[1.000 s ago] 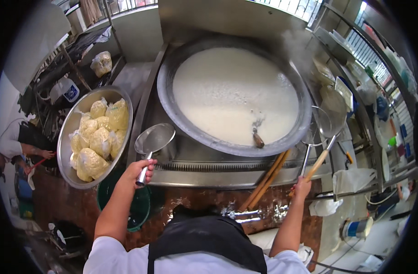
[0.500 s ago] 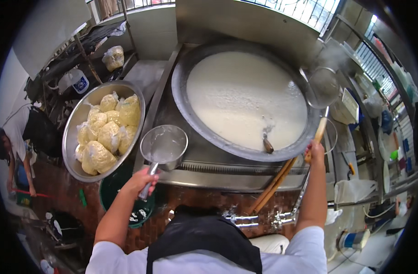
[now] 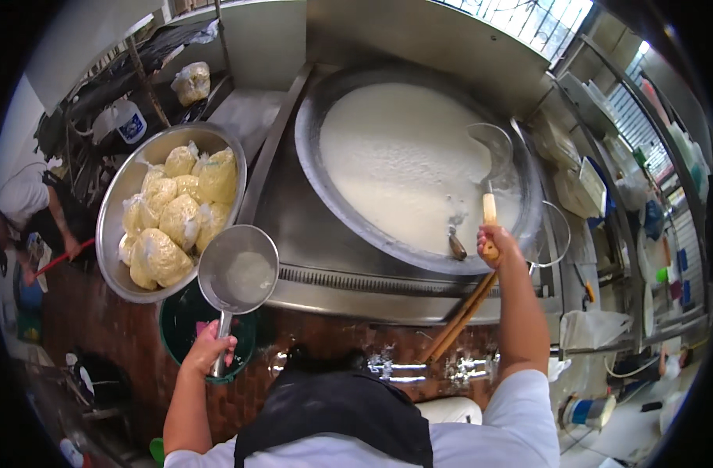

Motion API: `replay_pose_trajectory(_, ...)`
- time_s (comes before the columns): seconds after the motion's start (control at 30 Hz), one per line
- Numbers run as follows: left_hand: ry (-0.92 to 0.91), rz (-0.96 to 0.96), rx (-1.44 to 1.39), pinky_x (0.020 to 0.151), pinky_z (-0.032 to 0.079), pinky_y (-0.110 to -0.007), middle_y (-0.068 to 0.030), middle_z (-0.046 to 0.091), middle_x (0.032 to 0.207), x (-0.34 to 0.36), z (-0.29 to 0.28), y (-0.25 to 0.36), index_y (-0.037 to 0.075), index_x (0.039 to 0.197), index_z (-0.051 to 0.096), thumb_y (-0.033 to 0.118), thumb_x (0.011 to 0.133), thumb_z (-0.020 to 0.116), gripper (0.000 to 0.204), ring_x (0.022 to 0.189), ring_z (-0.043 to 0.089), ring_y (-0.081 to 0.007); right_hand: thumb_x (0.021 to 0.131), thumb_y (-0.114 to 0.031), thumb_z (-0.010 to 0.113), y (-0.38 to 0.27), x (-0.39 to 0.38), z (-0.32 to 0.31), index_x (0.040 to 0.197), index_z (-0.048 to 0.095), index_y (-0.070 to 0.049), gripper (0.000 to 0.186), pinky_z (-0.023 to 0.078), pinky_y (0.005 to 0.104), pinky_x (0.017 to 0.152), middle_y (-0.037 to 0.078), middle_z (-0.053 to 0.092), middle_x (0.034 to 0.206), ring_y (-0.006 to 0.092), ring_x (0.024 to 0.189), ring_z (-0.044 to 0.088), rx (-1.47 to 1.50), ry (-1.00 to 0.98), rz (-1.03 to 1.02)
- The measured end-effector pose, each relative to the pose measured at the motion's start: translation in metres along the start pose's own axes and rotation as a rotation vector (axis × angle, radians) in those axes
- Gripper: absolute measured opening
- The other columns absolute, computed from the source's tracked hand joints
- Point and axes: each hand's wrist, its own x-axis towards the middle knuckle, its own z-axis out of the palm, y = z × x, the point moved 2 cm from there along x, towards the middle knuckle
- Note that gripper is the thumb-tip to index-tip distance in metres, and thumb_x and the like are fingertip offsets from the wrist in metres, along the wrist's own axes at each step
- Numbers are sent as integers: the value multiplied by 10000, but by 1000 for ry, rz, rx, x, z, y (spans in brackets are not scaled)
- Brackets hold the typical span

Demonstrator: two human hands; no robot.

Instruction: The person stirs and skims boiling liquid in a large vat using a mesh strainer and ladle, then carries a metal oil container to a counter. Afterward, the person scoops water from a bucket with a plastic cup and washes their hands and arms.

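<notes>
My left hand [image 3: 209, 348] is wrapped round the handle of a deep metal dipper [image 3: 222, 274], with a little whitish liquid in its bottom. It hangs over a dark green tub [image 3: 169, 324] on the floor. My right hand [image 3: 499, 243] grips the wooden handle of a round skimmer [image 3: 497, 148]. The skimmer's head sits partly sunk in the milky liquid [image 3: 403, 164] that fills a huge round pan [image 3: 329, 207]. Close to my right hand, a brown wooden handle end [image 3: 457, 246] sticks up out of the liquid; the rest is hidden.
A steel basin [image 3: 111, 226] of tied plastic bags of pale yellow stuff stands left of the stove [image 3: 356, 300]. Two long wooden sticks [image 3: 459, 318] lean on the stove's front edge. Another person [image 3: 29, 207] holds a red stick at far left. Crowded racks [image 3: 645, 257] line the right.
My right hand has swung left, bringing the skimmer from beside the pan's right rim into the liquid. My left hand has moved the dipper left and down, off the stove edge and over the tub.
</notes>
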Motion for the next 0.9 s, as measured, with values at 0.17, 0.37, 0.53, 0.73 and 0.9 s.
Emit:
replay_pose_trajectory(0.17, -59, -22, -36, 429, 460, -282, -66, 574, 708, 7, -15, -1, 72, 1170, 478, 131, 826, 658, 392, 473, 539, -157, 884, -138, 582, 33, -57, 47, 869, 491, -104, 97, 468, 268, 414, -1, 527, 646, 99, 479, 496, -148, -100, 38)
replay_pose_trajectory(0.37, -245, -76, -328, 542, 553, -337, -138, 641, 864, 13, -28, -7, 68, 1331, 431, 297, 871, 627, 550, 628, 643, -221, 875, -131, 583, 77, -114, 93, 1087, 520, -80, 227, 457, 251, 418, -6, 522, 676, 84, 484, 494, -205, -210, 73)
replay_pose_trajectory(0.53, -263, -90, -258, 542, 541, -336, -122, 625, 816, 14, -23, 0, 22, 1311, 446, 283, 878, 624, 536, 611, 626, -211, 881, -137, 579, 111, -153, 108, 1182, 511, -58, 318, 462, 239, 426, -20, 500, 695, 74, 493, 496, -15, -432, 231)
replay_pose_trajectory(0.73, -176, -86, -239, 463, 461, -300, -52, 504, 631, 23, -8, 6, 14, 1192, 505, 187, 880, 611, 372, 467, 504, -159, 869, -111, 607, 159, -218, 129, 1299, 464, -49, 458, 441, 232, 422, 3, 503, 684, 95, 480, 502, -163, -432, 124)
replay_pose_trajectory(0.9, -238, -67, -250, 484, 485, -301, -68, 551, 671, 36, -16, 4, 16, 1237, 493, 238, 873, 606, 441, 519, 549, -179, 852, -113, 663, 243, -212, 98, 1329, 441, -90, 527, 505, 312, 533, 49, 600, 801, 158, 594, 591, -479, -293, -125)
